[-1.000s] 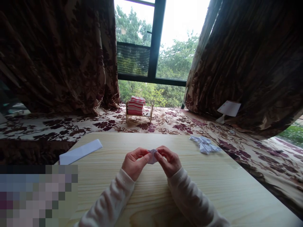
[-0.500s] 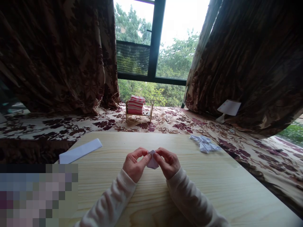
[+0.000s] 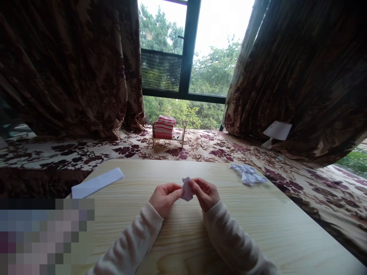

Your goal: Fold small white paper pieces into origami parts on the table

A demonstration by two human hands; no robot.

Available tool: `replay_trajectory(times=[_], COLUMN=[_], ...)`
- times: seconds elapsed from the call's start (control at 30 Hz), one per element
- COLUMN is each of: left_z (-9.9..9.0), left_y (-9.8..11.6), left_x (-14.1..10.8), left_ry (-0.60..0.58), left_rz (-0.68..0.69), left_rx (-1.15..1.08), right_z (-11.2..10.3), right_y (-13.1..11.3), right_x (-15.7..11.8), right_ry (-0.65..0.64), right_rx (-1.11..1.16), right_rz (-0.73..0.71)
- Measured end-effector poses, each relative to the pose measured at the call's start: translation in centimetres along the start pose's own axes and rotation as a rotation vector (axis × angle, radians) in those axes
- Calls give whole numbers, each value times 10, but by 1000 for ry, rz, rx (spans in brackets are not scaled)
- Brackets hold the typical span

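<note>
A small piece of folded white paper [image 3: 187, 190] is held up between my hands over the middle of the table. My left hand [image 3: 165, 198] pinches its left edge between thumb and fingers. On the other side, my right hand [image 3: 205, 194] grips the paper's right edge, also with thumb and fingers. A pointed tip shows at the paper's top; the parts under my fingertips are hidden.
The pale wooden table [image 3: 177, 236] carries a flat folded white paper strip [image 3: 97, 182] at left and a pile of folded paper pieces [image 3: 248, 174] at right. Beyond stand a small rack [image 3: 183, 135] with pink-striped cloths [image 3: 164, 127] and a white lamp [image 3: 277, 131].
The folded paper has turned and tilted between my fingers, its tip now higher. My left fingers have slid down to its left edge, slightly farther from the right hand.
</note>
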State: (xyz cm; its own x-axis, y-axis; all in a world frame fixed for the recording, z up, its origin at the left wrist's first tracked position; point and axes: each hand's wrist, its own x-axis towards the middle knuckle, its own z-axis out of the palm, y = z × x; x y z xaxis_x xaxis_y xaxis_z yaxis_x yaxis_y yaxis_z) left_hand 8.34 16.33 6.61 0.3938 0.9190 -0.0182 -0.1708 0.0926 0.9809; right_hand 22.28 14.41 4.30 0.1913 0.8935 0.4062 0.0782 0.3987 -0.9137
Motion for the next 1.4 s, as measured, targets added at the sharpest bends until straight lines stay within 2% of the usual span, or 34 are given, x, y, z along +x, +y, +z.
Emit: replay_trajectory(times=[0.1,0.2,0.33,0.4,0.5,0.83,1.1,1.4], left_z=[-7,-15,-18,-16,-12,-8,-4,-4], left_y=[-7,-17,-22,-21,-17,-13,-8,-5], left_x=[5,11,14,14,12,8,3,1], left_ry=[91,219,298,310,310,265,226,208], left_rz=[-30,-53,-63,-69,-72,-6,106,159], left_rx=[-3,-26,-61,-70,-69,33,165,251], right_z=[-4,-7,-5,-3,-3,-7,-10,-11], right_y=[-2,-6,-8,-6,0,2,-4,1], right_x=[2,3,0,0,0,2,2,3], right_ry=[50,150,48,12,30,64,-43,12], right_rx=[-69,-259,-467,-521,-575,-601,-634,-716], right_rz=[-23,-177,-430,-497,-559,-585,-527,-581])
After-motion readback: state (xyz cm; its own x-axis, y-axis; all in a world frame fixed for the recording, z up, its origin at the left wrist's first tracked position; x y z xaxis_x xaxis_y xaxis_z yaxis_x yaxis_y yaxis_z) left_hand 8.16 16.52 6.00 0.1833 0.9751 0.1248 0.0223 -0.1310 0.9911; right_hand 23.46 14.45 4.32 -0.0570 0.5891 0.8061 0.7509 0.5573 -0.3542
